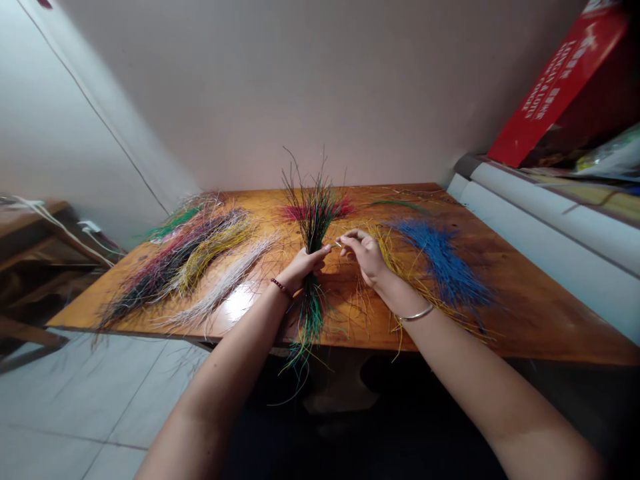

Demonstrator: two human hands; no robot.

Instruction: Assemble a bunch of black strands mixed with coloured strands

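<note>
My left hand (306,267) is closed around the middle of an upright bundle of thin wires (315,223). The strands are mostly black and dark green above the fist, while bright green and some blue ends hang below it past the table's front edge. Just right of it, my right hand (364,253) pinches a thin pale wire (337,245) between thumb and fingers, close to the left thumb. Its exact kind is too small to make out fully. Behind the bundle lies a pile of red wires (345,208).
On the wooden table (540,313), white wires (230,277), yellow wires (213,250) and black wires (145,283) lie left. Blue wires (445,263) and orange-yellow wires (385,247) lie right. A red box (560,87) rests on the ledge at right. The wall stands behind.
</note>
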